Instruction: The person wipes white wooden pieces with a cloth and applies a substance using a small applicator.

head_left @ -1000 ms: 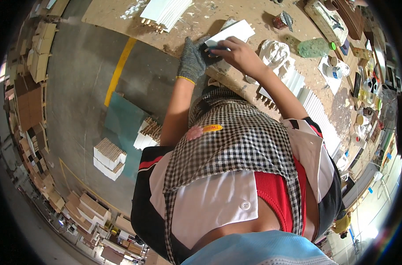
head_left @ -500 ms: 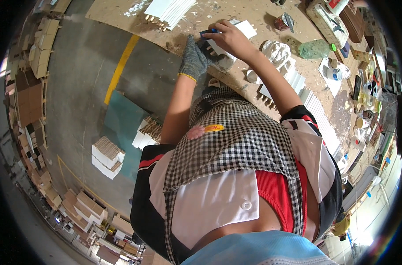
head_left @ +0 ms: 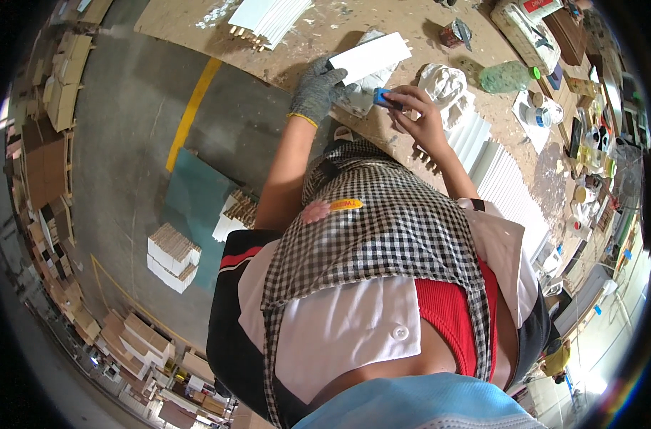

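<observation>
Across the stained brown workbench, white strips were stacked toward the upper left, while a crumpled white cloth and a green bottle were set farther right. One white panel was gripped at its left end by the gloved left hand, near the bench's edge. By the bare right hand, a small blue block was held in the fingertips, apart from the panel.

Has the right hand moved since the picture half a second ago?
Yes: against the crumpled white cloth on the bench, the right hand has shifted rightward and back toward the checked apron, holding the blue block.
</observation>
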{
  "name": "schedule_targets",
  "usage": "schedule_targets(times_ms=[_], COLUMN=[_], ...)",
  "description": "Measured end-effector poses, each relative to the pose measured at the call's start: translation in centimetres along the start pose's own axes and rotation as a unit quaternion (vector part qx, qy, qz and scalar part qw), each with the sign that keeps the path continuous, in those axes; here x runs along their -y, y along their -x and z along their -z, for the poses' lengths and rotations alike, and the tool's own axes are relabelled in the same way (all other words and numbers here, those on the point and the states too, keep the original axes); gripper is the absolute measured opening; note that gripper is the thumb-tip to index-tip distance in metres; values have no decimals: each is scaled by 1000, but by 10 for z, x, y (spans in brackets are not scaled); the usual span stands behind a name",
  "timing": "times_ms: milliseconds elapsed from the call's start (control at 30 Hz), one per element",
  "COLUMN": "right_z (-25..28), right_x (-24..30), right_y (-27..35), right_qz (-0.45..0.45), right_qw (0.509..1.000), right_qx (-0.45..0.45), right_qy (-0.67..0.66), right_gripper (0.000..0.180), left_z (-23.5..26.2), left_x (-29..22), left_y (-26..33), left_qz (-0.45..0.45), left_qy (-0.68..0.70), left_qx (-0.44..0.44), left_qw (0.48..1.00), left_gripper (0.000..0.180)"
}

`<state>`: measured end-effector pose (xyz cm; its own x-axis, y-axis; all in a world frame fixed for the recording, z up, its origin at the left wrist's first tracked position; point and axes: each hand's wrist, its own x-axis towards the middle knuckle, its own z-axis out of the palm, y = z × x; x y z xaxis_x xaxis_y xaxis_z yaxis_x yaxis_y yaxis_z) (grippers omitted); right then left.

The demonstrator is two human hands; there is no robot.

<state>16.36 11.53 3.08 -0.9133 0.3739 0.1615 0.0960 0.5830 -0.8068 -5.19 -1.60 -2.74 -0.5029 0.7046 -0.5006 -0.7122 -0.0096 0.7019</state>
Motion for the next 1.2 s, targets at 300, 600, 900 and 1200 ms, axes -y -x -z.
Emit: schedule_targets(times_ms=[300, 600, 900, 1200], right_z=[-7, -2, -52, -64], right_x=[-29, -34, 21, 23], right_y=[8, -23, -115, -137], right_qz=[-262, -255, 179, 198], right_qw=[812, 892, 973, 962], right_qx=[-179, -174, 31, 69], right_qy=[-490, -330, 143, 175], right_gripper=[42, 39, 38, 46], left_z=[28, 40, 12, 14], left_x=[-9, 32, 29, 32], left_y=[33, 51, 40, 41], left_qz=[-400, -235, -187, -201], left_qy=[-428, -120, -100, -87], left_qx=[46, -62, -136, -145], left_qw=[809, 963, 968, 965], left_gripper=[31, 60, 64, 59])
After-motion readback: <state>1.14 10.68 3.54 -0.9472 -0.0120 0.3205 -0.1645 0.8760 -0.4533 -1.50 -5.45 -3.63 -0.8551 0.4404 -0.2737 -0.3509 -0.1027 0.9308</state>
